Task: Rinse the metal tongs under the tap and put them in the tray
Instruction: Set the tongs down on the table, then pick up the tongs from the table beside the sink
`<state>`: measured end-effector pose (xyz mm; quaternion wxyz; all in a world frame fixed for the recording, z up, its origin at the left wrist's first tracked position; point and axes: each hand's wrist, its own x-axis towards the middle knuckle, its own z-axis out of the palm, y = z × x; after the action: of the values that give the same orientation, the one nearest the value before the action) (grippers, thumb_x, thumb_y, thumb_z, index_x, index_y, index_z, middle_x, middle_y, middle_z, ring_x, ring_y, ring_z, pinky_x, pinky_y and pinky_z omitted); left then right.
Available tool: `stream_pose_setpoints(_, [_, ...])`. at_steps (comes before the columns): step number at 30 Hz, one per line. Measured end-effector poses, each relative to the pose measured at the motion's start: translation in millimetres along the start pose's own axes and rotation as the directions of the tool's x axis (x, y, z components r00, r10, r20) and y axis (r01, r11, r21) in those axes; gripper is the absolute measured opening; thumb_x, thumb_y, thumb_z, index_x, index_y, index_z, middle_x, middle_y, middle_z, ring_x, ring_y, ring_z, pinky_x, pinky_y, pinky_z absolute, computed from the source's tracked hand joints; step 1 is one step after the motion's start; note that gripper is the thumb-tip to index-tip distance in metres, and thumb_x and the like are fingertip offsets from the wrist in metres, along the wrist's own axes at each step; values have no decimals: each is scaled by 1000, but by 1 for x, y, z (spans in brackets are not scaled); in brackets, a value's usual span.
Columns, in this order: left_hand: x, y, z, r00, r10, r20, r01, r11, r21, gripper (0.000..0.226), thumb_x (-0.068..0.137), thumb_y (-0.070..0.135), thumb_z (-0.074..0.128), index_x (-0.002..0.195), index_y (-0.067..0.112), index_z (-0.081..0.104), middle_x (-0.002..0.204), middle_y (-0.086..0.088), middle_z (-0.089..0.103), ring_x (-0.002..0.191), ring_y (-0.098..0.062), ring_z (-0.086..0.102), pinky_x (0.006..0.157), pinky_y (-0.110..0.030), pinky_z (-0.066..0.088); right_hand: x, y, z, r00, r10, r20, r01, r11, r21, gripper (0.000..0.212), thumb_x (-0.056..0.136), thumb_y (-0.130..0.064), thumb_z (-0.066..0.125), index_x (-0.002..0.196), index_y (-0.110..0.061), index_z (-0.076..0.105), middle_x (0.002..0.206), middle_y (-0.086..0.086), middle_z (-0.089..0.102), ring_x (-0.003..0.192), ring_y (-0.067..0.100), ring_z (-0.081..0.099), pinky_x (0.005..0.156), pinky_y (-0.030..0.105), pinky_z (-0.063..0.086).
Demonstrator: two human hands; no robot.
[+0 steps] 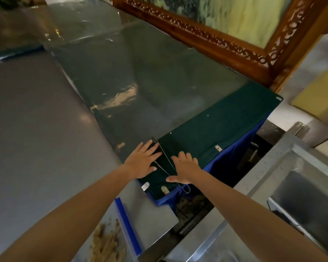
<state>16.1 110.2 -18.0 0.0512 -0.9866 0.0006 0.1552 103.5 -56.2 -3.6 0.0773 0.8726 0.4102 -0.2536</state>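
The metal tongs (166, 157) lie on the dark green cloth (225, 133) near the table's front corner, thin arms spread in a V, the hinged end sticking out over the edge toward me. My left hand (143, 160) lies flat with straight fingers on the cloth, just left of the tongs and touching one arm. My right hand (185, 167) hovers flat with spread fingers just right of the tongs, its thumb over the lower part. Neither hand grips anything. No tap shows.
A metal sink basin (311, 201) sits at the lower right. A grey metal counter (36, 138) runs along the left. Clear plastic sheeting (140, 82) covers most of the green table. A carved wooden frame (235, 46) leans behind it. Brown scraps (106, 244) lie below.
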Motion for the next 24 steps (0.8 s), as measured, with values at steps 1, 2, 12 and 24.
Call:
stream_pose_setpoints(1, [1,0,2,1000,3,-20,-3,1000,10,64,94,47,37,148,24,10,158,-5,-3,144,-28,-11,115,-44,-6,1,-3,5,998,3,-62,-2,1000,13,82,81,-58,55,141,-13,23,142,15,26,129,36,26,104,47,29])
stream_pose_setpoints(2, [2,0,5,999,4,-42,-3,1000,18,63,94,46,37,148,24,12,158,-6,-1,144,-29,-9,115,-44,-5,2,-6,9,992,0,-125,3,1000,27,74,82,-54,56,136,-12,29,137,14,30,125,34,30,101,45,31])
stream_pose_setpoints(12, [2,14,4,929,-188,-320,156,980,-124,68,95,35,41,147,8,8,157,-13,10,145,-26,6,117,-37,-2,-11,9,11,914,67,-399,27,974,226,29,97,-25,40,117,-5,46,119,14,47,110,28,42,94,34,34])
stream_pose_setpoints(24, [76,165,-137,971,-224,77,-14,-378,-926,36,95,24,50,122,1,50,126,-19,56,105,-23,58,89,-31,46,-127,123,-31,770,507,-388,-90,688,720,15,89,-16,54,80,-7,62,97,20,61,92,33,56,74,30,34])
